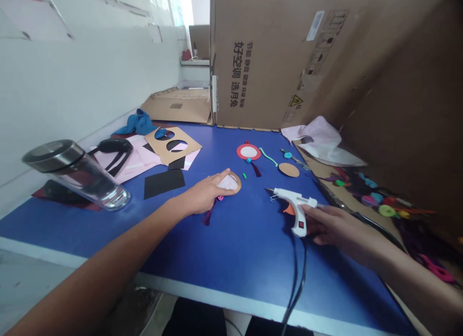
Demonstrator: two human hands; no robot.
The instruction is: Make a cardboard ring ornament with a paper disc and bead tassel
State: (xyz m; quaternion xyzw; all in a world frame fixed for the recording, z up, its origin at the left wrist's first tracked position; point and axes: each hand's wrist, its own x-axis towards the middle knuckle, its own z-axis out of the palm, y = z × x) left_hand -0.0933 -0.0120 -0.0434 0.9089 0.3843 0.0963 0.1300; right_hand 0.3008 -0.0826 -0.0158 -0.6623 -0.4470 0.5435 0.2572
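My left hand [202, 195] grips a small round cardboard ring with a whitish centre [228, 181] at the table's middle, its fingers reaching over the near side. A purple tassel [207, 216] with a pink bead hangs from that disc, below my hand. To the right, my right hand [331, 225] has its fingers at the back of a white hot glue gun [297, 206] with an orange trigger, its nozzle pointing left. Part of the right hand's grip is hidden. Beyond lies a red ring with a white centre [249, 152] and a dark red tassel [256, 169].
A glass bottle [87, 177] stands left, near black paper [164, 183] and a cardboard sheet with two holes [173, 155]. A cardboard oval [288, 170], green cord [268, 157] and scissors [298, 161] lie right. A large carton [267, 61] blocks the back. The black cable [303, 283] crosses the front edge.
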